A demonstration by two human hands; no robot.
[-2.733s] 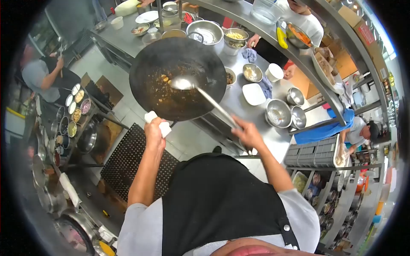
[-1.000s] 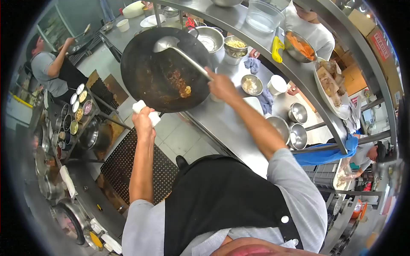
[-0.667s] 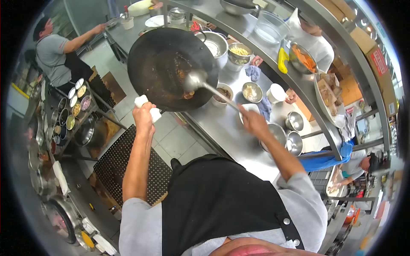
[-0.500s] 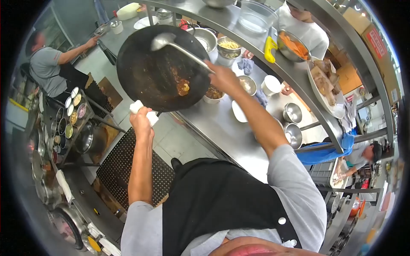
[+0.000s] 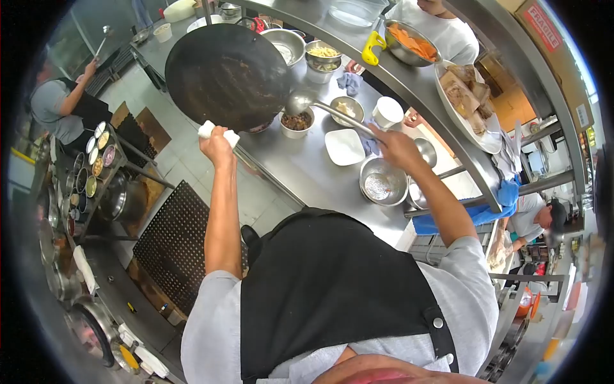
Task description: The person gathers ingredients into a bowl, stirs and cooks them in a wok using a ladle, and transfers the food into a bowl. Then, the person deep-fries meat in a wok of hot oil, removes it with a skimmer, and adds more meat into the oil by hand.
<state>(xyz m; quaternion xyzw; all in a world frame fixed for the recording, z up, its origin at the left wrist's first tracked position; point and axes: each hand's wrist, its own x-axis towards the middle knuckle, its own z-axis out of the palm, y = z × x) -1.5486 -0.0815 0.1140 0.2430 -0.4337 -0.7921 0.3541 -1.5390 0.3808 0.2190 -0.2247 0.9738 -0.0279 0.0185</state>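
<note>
My left hand is closed around the wok's handle through a folded white cloth. The tilted black wok shows a bare, oily inner surface. My right hand grips a metal ladle by its handle. The ladle's bowl is just right of the wok's rim, above the steel counter. A white bowl of dark brown food stands below the ladle's bowl. Another dish is mostly hidden under the wok's lower rim.
Right of the wok are a white square dish, metal bowls and a white cup. An overhead shelf holds an orange-filled bowl and a meat platter. Other people work at left, across the counter and at right.
The ladle has moved out of the wok to the right, with my right hand. Food seen in the wok earlier no longer shows there. A person at left has raised a ladle.
</note>
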